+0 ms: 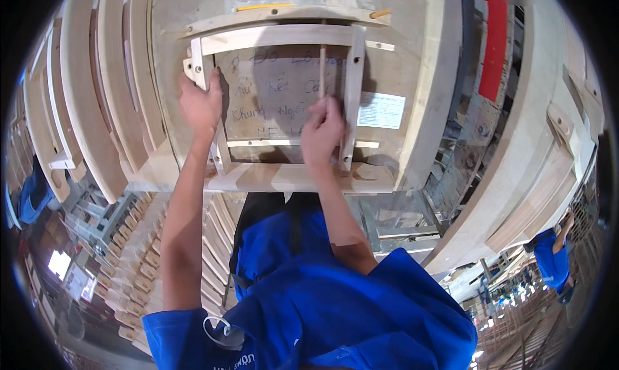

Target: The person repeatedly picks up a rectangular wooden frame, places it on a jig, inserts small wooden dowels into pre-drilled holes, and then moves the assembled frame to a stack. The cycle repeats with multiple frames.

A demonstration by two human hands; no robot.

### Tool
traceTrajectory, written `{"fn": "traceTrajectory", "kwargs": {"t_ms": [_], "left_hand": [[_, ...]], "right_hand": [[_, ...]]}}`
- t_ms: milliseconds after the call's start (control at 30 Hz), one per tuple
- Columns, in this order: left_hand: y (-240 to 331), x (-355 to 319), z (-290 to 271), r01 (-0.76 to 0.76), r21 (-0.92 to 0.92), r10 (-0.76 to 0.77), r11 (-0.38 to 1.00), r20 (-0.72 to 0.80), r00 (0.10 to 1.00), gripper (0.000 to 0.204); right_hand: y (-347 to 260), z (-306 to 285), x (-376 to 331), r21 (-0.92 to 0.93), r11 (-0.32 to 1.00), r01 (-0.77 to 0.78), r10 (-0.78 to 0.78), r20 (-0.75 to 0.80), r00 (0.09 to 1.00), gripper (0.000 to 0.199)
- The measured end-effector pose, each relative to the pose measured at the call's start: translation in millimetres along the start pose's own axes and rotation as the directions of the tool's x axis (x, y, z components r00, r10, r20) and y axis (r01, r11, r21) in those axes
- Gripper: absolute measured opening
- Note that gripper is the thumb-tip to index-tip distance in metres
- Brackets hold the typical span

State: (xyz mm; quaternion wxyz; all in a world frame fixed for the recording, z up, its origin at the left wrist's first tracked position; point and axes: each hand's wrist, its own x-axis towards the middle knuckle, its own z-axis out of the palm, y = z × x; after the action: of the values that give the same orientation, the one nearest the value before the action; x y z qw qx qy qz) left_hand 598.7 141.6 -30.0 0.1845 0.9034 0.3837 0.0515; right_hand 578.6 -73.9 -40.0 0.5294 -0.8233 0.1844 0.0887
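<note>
A pale wooden frame (277, 38), four-sided with screw holes in its side rails, lies on a board marked with handwriting. My left hand (201, 106) is closed round the frame's left rail, the thumb on its inner side. Inside the frame near the right rail (353, 80), my right hand (322, 133) makes a slightly blurred fist round a thin wooden rod (323, 70). The rod runs up from the fist toward the top rail; its lower part is hidden by the hand. Along the near edge lies a wider wooden piece (277, 178).
A curved strip (284, 14) and a white paper label (382, 110) are on the board (412, 54). Long wooden parts (106, 80) stand at the left, with racked pieces (138, 267) below. Large pale panels (522, 138) rise at the right. Another person (552, 257) in blue is far right.
</note>
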Motion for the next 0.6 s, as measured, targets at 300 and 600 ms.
{"fn": "traceTrajectory", "kwargs": {"t_ms": [300, 600], "left_hand": [[9.2, 0.8, -8.0, 0.087, -0.015, -0.086, 0.996, 0.068, 0.994, 0.053], [-11.1, 3.9, 4.6, 0.06, -0.073, -0.057, 0.996, 0.034, 0.998, 0.054]], "right_hand": [[-4.8, 8.8, 9.7, 0.215, 0.976, -0.033, 0.049, -0.068, 0.996, 0.027], [0.7, 12.1, 13.0, 0.033, 0.999, 0.032, -0.03, -0.053, 0.998, 0.018]]}}
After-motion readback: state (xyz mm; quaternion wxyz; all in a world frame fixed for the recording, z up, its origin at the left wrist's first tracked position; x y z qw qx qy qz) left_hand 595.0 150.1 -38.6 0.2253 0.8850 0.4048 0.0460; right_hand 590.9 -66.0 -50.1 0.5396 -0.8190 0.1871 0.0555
